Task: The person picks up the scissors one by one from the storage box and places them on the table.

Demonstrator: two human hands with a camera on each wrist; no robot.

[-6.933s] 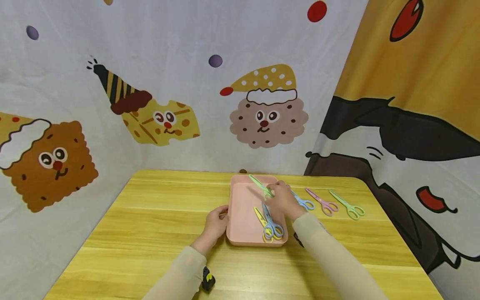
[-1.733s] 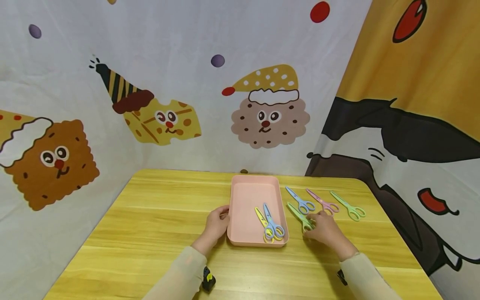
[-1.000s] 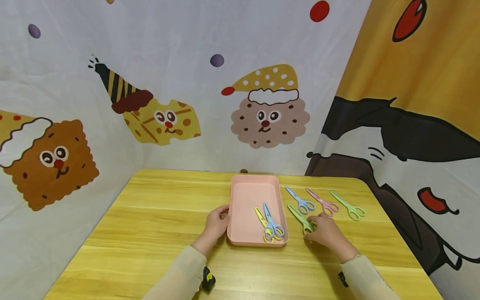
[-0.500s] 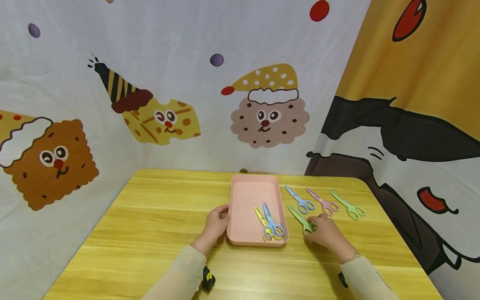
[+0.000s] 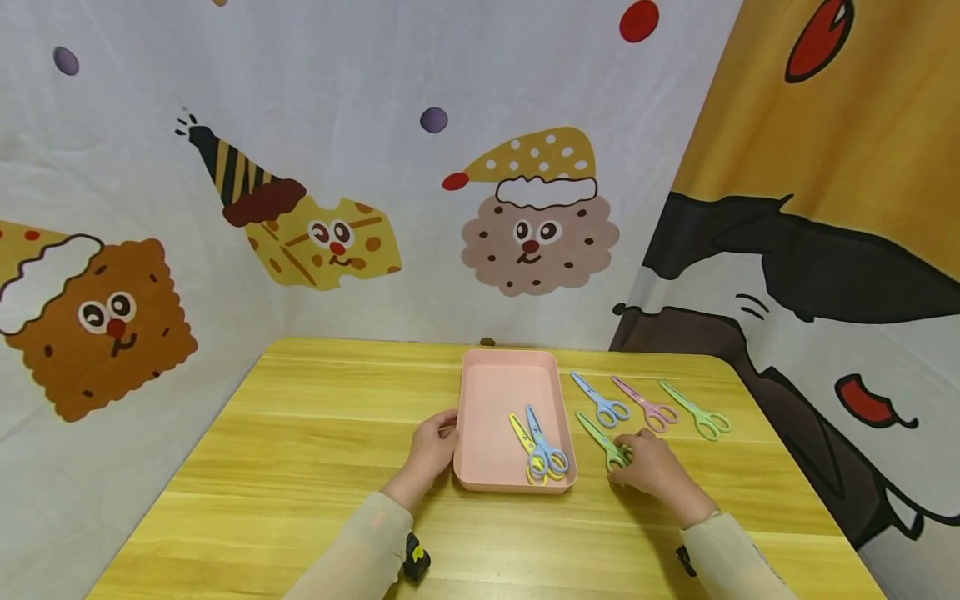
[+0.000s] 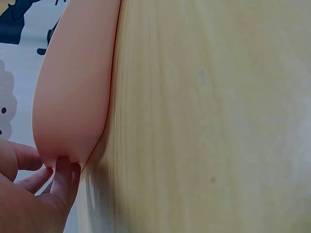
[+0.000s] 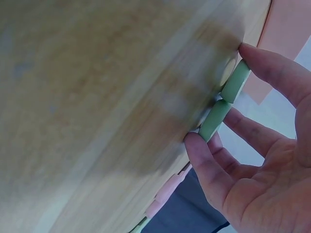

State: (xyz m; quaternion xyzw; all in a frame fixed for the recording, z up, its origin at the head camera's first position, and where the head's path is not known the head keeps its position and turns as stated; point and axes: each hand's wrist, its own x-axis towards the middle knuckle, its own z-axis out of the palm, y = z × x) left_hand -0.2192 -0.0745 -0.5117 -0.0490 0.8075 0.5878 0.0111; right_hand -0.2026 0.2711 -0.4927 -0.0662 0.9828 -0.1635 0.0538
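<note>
At the left side of a pink tray, my left hand grips the wall, its fingertips and thumb at the outside and rim in the left wrist view. My right hand holds a pair of green scissors by the handles, blades pointing away and toward the tray. Seen from the right wrist, thumb and fingers span the two green handle loops close over the table. Inside the tray, blue scissors lie across yellow scissors, near the front right corner.
Behind my right hand lie blue scissors, pink scissors and another green pair in a row on the wooden table. A cartoon-printed cloth stands behind the table's back edge.
Since the oldest frame, my right hand has brought the green scissors out from over the tray to the table at its right. Over the last second both hands stay nearly still.
</note>
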